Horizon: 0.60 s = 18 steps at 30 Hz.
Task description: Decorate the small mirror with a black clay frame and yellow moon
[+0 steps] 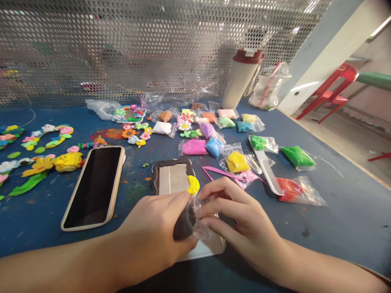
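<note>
The left hand (pixel 149 232) is clenched around a lump of dark brown modelling clay (pixel 183 226), and the right hand (pixel 244 215) pinches a clear plastic bag (pixel 197 213) gathered against the lump. The work in hand is at the bag's mouth, where both hands meet. The lump lies at the left hand's 3 o'clock, the bag at the right hand's 9 o'clock. A yellow clay crescent (pixel 193 185) sits at 12 o'clock from the lump, on the edge of a brown-rimmed clay frame (pixel 171 179) on the blue surface (pixel 336 219).

Your left hand (pixel 152 236) and right hand (pixel 247 228) are bare, as are both forearms. At the lower-right end of your right forearm (pixel 324 268), a thin dark edge (pixel 374 273) shows, possibly a sleeve.
</note>
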{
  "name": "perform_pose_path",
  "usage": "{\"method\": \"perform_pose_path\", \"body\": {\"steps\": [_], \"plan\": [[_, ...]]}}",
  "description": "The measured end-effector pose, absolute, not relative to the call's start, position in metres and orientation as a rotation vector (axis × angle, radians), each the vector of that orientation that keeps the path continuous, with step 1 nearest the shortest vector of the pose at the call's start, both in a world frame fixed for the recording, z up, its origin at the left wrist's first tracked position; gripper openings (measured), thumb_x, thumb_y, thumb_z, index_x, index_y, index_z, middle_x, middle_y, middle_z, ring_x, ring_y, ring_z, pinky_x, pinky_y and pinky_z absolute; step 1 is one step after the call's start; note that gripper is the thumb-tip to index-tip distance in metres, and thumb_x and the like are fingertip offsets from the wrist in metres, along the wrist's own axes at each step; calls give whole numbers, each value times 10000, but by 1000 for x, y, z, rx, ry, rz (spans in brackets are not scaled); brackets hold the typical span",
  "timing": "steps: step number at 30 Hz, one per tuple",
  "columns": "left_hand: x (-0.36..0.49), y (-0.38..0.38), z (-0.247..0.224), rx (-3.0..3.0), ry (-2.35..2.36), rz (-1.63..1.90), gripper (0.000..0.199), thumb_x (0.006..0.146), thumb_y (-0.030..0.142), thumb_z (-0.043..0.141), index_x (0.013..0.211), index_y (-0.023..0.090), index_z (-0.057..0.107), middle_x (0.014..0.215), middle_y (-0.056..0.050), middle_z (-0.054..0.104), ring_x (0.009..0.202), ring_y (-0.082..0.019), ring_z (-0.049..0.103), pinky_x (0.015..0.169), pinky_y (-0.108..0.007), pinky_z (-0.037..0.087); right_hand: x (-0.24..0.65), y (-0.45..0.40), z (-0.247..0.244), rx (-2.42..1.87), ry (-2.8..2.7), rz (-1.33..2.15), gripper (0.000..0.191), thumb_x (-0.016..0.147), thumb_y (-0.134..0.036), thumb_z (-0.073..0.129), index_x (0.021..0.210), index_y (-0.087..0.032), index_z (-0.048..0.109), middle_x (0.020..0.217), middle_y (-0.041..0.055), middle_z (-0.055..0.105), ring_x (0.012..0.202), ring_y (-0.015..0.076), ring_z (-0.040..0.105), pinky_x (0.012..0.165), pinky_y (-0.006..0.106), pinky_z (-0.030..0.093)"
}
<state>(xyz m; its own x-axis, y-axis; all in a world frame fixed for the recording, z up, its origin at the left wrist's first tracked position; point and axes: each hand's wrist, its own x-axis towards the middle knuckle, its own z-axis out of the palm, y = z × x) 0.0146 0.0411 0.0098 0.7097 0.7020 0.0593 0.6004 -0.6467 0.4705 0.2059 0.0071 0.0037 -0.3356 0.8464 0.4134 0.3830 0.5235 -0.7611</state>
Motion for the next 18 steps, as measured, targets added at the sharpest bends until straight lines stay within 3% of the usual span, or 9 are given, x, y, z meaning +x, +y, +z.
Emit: {"method": "perform_pose_path", "body": {"steps": [9,18], "plan": [[11,36,6,2527,931,337,203,718,227,621,895,205,524,812,1,674,743,-219,665,631,-303,468,205,4,7,-982,-2143,437,125,919,-142,449,841,-158,544,932,95,540,793,160,566,693,291,548],[11,36,6,2547,859,376,138,763,253,616,869,211,537,801,1,686,724,-208,675,635,-310,509,210,7,11,-905,-2293,588,150,860,-79,448,796,-137,570,941,117,531,864,173,571,797,302,530]]}}
